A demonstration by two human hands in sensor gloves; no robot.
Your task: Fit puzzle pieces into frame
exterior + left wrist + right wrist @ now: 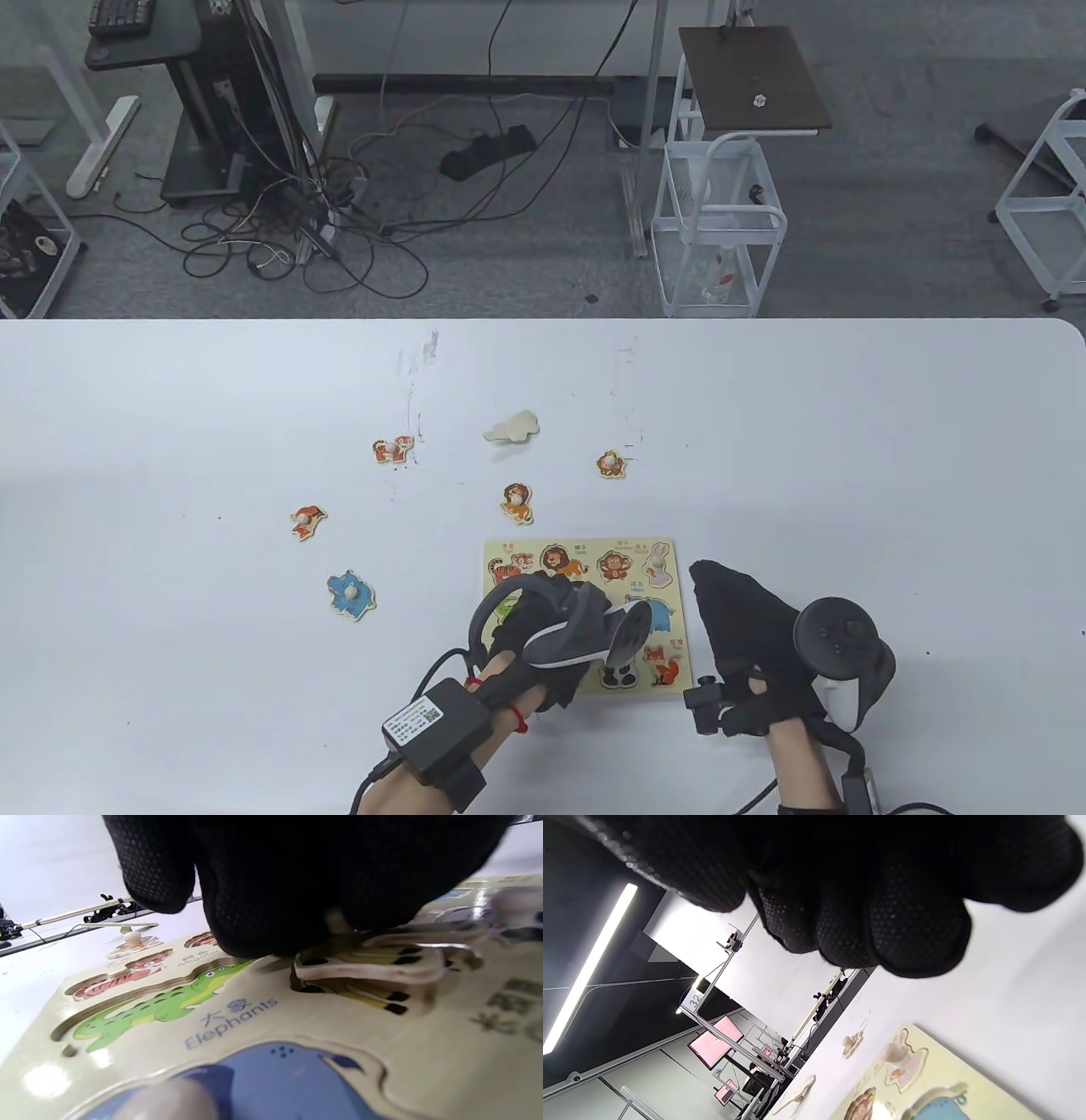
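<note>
1. Two gloved hands work at the near edge of the white table [170, 407]. The left hand [543, 632] is over the pale wooden puzzle frame [581, 548], its fingers [271, 899] curled down onto a yellow, black-striped wooden animal piece [369, 969]. That piece sits tilted, one edge raised above its cut-out just beneath the fingertips. Pressing now could wedge it crooked — or the piece may not match this recess at all; the wrist view is too close to tell.

2. Right of those fingers, the right hand [747, 645] rests on the table just beside the frame's edge, fingers together and holding nothing. It does not touch the frame, so a hard push from the left hand could slide the board.

3. Under and beside the left fingers lie the printed green crocodile recess [161, 1005] and the seated blue elephant piece [275, 1082] with its knob. A knuckle could catch that knob and lift it out.

4. Beyond the fingertips, loose pieces wait on the table: an orange lion piece [516, 502] nearest, then a brown monkey piece [610, 463], a striped tiger piece [393, 449] and a plain cream face-down piece [512, 427]. Off to the left lie an orange fox piece [307, 519] and a blue elephant-shaped piece [350, 594] — a sleeve sweeping outward might scatter them.
</note>
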